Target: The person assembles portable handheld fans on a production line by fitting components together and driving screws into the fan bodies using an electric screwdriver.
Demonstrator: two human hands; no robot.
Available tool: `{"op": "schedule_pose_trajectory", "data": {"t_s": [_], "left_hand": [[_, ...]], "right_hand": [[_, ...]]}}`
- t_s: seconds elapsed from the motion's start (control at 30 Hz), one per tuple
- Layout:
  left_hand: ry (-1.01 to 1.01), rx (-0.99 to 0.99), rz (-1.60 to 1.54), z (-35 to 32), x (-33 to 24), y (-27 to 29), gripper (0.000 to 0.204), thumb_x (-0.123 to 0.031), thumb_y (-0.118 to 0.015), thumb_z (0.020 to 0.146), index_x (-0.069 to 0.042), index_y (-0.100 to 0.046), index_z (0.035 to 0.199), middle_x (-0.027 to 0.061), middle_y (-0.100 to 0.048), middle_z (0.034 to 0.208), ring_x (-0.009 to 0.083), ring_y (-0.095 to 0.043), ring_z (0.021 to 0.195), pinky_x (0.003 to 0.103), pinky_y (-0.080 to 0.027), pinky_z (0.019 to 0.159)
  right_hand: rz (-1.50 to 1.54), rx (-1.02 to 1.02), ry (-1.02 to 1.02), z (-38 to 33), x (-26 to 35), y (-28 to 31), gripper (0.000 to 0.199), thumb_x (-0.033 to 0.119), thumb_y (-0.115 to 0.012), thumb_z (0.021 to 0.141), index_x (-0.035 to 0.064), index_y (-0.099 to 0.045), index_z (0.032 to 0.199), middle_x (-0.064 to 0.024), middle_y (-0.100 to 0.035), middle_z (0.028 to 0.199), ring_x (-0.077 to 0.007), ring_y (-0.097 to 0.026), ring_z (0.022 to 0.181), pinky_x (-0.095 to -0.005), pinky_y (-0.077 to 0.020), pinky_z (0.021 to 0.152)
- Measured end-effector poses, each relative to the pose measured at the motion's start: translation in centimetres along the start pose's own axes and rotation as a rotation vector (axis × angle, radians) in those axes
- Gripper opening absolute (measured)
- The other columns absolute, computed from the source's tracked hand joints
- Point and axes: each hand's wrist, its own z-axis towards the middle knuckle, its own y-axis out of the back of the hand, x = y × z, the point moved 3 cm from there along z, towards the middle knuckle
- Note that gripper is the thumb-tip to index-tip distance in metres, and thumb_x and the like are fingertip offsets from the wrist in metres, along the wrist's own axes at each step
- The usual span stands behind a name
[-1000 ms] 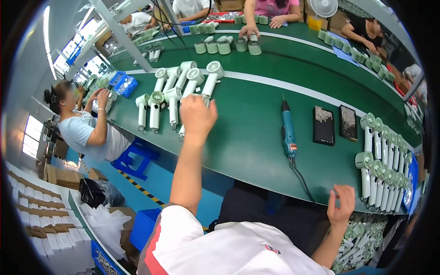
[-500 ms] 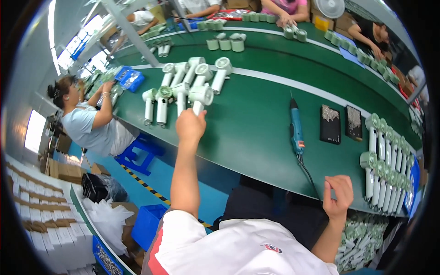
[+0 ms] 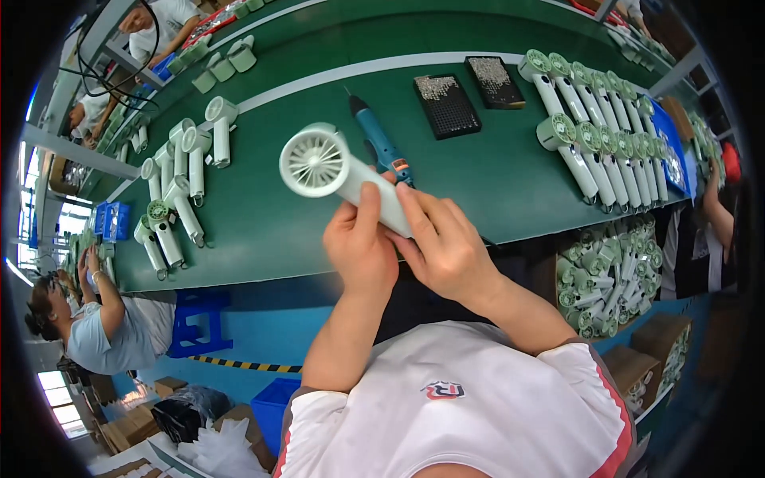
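A white handheld fan (image 3: 315,162) with a round slatted head is held above the near side of the green bench, its head tilted to the upper left. My left hand (image 3: 360,239) grips its handle just below the head, thumb along the top. The fingers of my right hand (image 3: 446,239) close round the handle's lower end. Just behind the fan lies a blue-green electric screwdriver (image 3: 374,131), tip pointing away, its rear partly hidden by the fan and my fingers.
Several fans (image 3: 187,151) stand on the bench at left, and rows of fans without front covers (image 3: 590,139) lie at right. Two black trays of small screws (image 3: 446,106) sit farther back. Below right is a box of fan parts (image 3: 610,275). A co-worker (image 3: 111,323) sits at left.
My left hand has brought a fan from the group at left to in front of me. My right hand has come up and taken hold of its handle. The view has turned right.
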Motion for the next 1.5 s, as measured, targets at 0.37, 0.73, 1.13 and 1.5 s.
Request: {"op": "schedule_pose_trajectory", "data": {"t_s": [0.37,0.73,1.13,1.5], "left_hand": [[0.183,0.604,-0.116,0.6,0.7,0.0,0.057,-0.010,-0.063,0.096,0.010,-0.046,0.147,0.0303,-0.060,0.138,0.0344,-0.060,0.130,0.045,-0.054,0.101],[-0.010,0.552,-0.188,1.3,3.3,1.3,0.047,-0.008,-0.074,0.092,0.003,-0.058,0.135,0.0212,-0.072,0.120,0.0340,-0.065,0.124,0.059,-0.033,0.122],[-0.031,0.481,-0.240,0.3,2.6,2.8,0.044,-0.021,-0.076,0.095,0.002,-0.062,0.129,0.0169,-0.073,0.115,0.0283,-0.068,0.111,0.055,-0.037,0.121],[0.255,0.097,0.374,2.4,-1.8,5.3,0.027,-0.011,-0.078,0.092,0.005,-0.071,0.112,0.0075,-0.073,0.099,0.0095,-0.065,0.081,0.024,-0.046,0.065]], "right_hand": [[1.270,0.062,-0.778,-2.7,-2.1,1.8,0.047,-0.001,-0.067,0.097,-0.0116,-0.053,0.141,-0.0184,-0.070,0.103,-0.0234,-0.070,0.084,-0.0334,-0.0579,0.072],[0.399,0.040,-0.256,-0.6,-1.1,3.4,0.051,0.014,-0.083,0.087,-0.0051,-0.063,0.130,-0.0145,-0.072,0.092,-0.0215,-0.067,0.070,-0.0335,-0.0535,0.062],[0.183,-0.012,-0.067,-0.5,-0.3,0.6,0.045,0.010,-0.082,0.085,-0.0115,-0.063,0.119,-0.0171,-0.069,0.083,-0.0313,-0.066,0.066,-0.0394,-0.0536,0.062],[-0.366,0.092,0.196,0.7,-0.7,-3.4,0.056,0.019,-0.078,0.084,-0.0140,-0.060,0.125,-0.0161,-0.067,0.096,-0.0292,-0.063,0.078,-0.0384,-0.0506,0.065]]}}
